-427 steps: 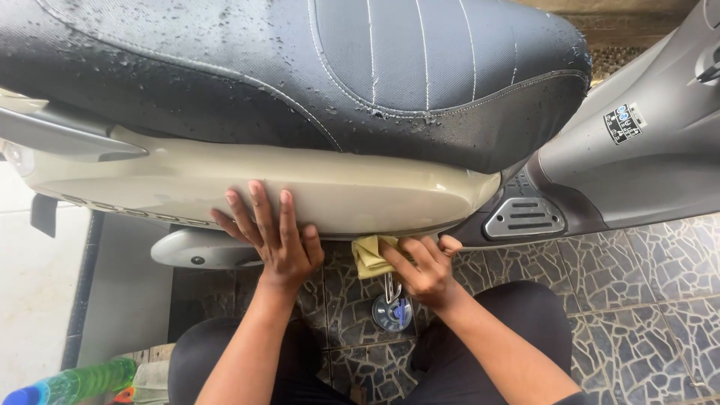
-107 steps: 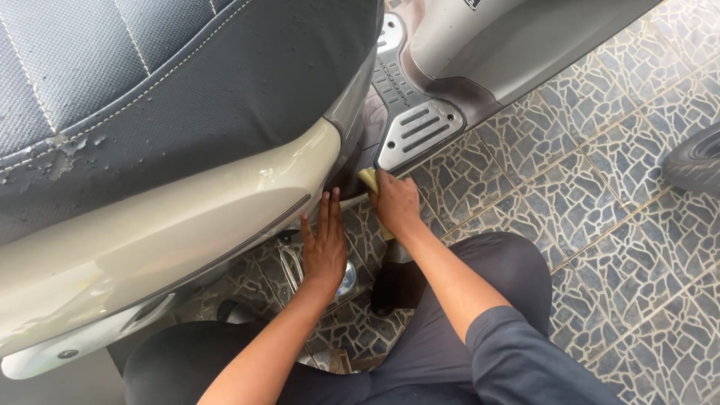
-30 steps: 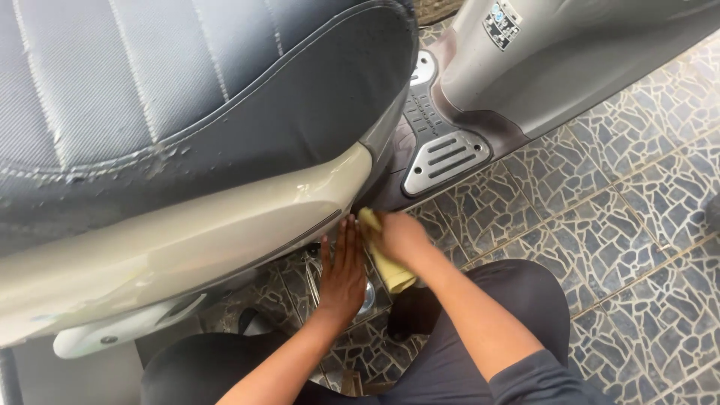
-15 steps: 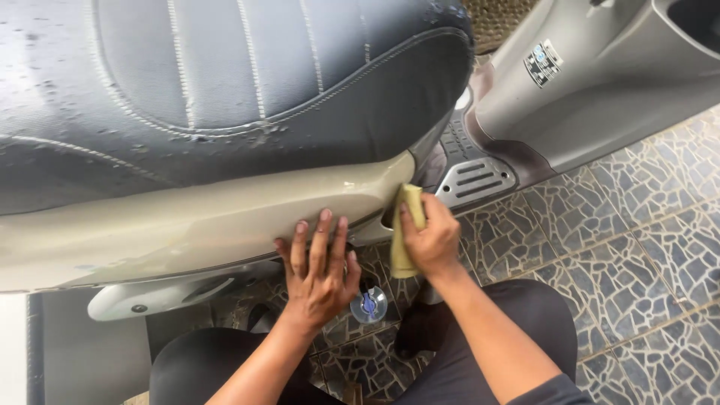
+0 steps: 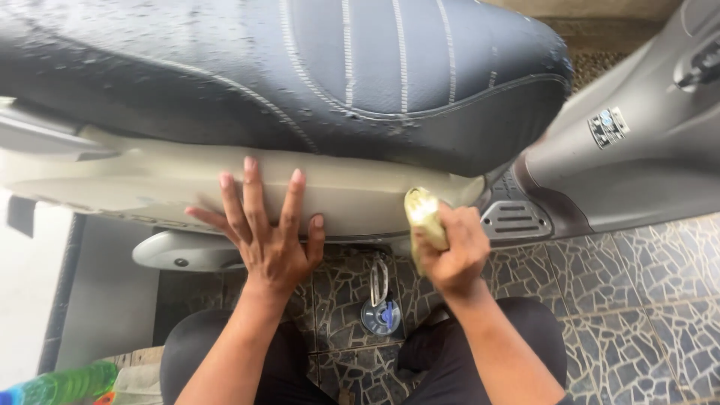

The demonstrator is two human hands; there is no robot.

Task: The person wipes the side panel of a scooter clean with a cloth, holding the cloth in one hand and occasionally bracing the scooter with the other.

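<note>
Left hand [image 5: 266, 229] spread flat on cream side panel [image 5: 150, 184], bracing. Right hand [image 5: 454, 251] fisted around yellow cloth [image 5: 422, 212], pressed to panel's front end for wiping.

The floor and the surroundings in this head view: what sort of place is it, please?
Probably a tiled porch or yard of a home, used for cleaning a vehicle. A scooter with a wet black seat stands on a mosaic stone-tile floor; the right hand holds a yellow cloth beside its cream side panel.
</note>
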